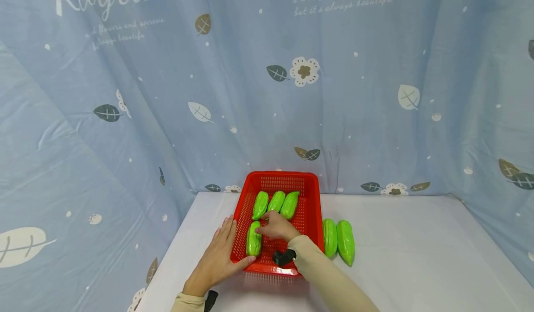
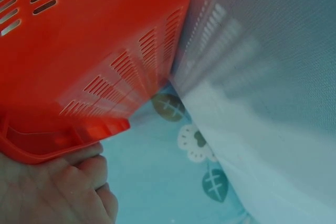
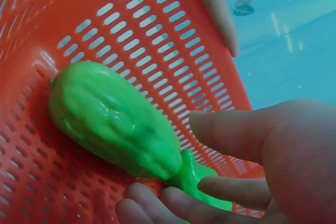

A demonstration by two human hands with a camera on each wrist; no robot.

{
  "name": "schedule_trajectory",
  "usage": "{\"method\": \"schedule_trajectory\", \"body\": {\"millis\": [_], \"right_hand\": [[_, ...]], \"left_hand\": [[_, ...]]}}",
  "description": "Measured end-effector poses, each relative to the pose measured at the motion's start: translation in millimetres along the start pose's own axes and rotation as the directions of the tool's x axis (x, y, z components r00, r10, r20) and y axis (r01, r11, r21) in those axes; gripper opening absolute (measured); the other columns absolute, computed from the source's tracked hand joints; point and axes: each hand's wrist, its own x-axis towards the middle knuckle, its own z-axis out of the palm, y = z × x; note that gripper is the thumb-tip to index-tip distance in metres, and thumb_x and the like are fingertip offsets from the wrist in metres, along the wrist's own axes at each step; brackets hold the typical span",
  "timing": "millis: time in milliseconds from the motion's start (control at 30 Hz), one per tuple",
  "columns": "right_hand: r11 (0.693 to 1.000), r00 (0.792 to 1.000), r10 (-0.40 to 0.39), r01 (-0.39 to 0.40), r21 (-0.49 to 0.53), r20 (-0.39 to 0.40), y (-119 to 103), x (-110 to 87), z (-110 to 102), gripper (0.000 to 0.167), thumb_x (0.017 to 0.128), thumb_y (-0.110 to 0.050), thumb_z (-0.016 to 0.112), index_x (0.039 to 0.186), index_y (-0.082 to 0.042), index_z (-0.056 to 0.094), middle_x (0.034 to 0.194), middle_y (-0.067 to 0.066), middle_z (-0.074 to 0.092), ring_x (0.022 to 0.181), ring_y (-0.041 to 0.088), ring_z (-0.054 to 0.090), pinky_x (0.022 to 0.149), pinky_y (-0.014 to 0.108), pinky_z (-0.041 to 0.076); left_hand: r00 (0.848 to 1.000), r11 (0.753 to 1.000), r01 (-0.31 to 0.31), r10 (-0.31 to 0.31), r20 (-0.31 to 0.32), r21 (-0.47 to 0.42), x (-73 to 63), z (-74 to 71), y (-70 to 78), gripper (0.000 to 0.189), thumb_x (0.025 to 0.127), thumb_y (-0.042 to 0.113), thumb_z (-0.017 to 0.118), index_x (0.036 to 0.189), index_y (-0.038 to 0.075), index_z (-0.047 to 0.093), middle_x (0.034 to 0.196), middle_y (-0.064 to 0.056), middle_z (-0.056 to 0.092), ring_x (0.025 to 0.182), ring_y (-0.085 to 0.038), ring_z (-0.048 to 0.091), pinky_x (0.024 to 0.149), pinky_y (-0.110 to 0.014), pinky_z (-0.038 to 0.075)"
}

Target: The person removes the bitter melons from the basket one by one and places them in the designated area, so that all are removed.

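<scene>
A red plastic basket (image 1: 310, 210) holds bright green, lumpy bitter gourds. Along its left rim rests my left hand (image 1: 217, 256), fingers extended, thumb on the near corner; in the left wrist view that hand (image 2: 58, 190) lies against the rim. My right hand (image 1: 277, 226) reaches inside, over the middle. The front-left gourd (image 1: 253, 240) lies lengthwise just left of its fingers. In the right wrist view, the thumb and fingers (image 3: 226, 132) are spread apart, off the near gourd (image 3: 110, 119), with part of another gourd (image 3: 194, 179) behind them.
Three gourds (image 1: 276, 201) lie side by side at the basket's back. Two more gourds (image 1: 345, 242) lie on the white table (image 1: 400, 251), right against the basket's right side. A blue patterned curtain (image 1: 250, 94) hangs behind the table and along its left.
</scene>
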Motion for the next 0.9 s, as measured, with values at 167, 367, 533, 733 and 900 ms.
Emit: {"method": "schedule_trajectory", "body": {"millis": [167,367,533,733,900], "right_hand": [[1.0,1.0,0.019,-0.019,-0.006,0.013,0.0,2.7,4.2,0.057,0.091,-0.021,0.078,0.137,0.007,0.06,0.127,0.023,0.069,0.081,0.029,0.073,0.068,0.036,0.06],[0.998,0.999,0.036,-0.035,-0.044,0.022,1.5,6.2,7.0,0.056,0.09,-0.022,0.08,0.135,0.006,0.062,0.125,0.021,0.07,0.075,0.022,0.07,0.068,0.035,0.058],[0.999,0.998,0.046,-0.046,-0.009,0.044,2.3,8.3,9.0,0.058,0.089,-0.019,0.081,0.136,0.009,0.059,0.115,0.02,0.073,0.076,0.032,0.075,0.068,0.039,0.062],[0.998,0.995,0.056,-0.056,-0.005,0.081,2.7,9.2,9.5,0.06,0.089,-0.018,0.081,0.138,0.008,0.058,0.105,0.016,0.075,0.076,0.033,0.077,0.071,0.04,0.064],[0.998,0.993,0.062,-0.063,0.01,0.098,1.5,8.0,8.6,0.059,0.089,-0.017,0.081,0.137,0.008,0.058,0.103,0.015,0.075,0.075,0.031,0.077,0.072,0.039,0.064]], "left_hand": [[1.0,1.0,0.004,-0.003,0.012,-0.004,0.4,0.3,0.0,0.114,0.087,0.075,0.062,0.163,0.0,0.023,0.174,-0.016,0.018,0.163,-0.033,0.015,0.129,-0.057,0.025],[1.0,1.0,0.003,-0.003,0.01,-0.007,-0.1,-0.1,0.5,0.113,0.087,0.074,0.063,0.163,0.0,0.024,0.174,-0.016,0.018,0.163,-0.033,0.016,0.129,-0.057,0.025],[1.0,1.0,0.003,-0.003,0.006,-0.008,-0.6,-0.8,0.4,0.113,0.087,0.075,0.062,0.163,0.0,0.025,0.174,-0.017,0.019,0.163,-0.033,0.016,0.129,-0.056,0.025],[1.0,1.0,0.0,0.0,0.005,-0.008,-0.8,-1.0,0.0,0.113,0.087,0.074,0.063,0.163,0.0,0.024,0.174,-0.017,0.018,0.163,-0.033,0.016,0.129,-0.057,0.026],[1.0,1.0,-0.006,0.006,-0.002,0.001,-1.0,-1.0,-0.6,0.113,0.087,0.075,0.062,0.162,-0.001,0.026,0.173,-0.017,0.019,0.163,-0.034,0.017,0.129,-0.057,0.026]]}}
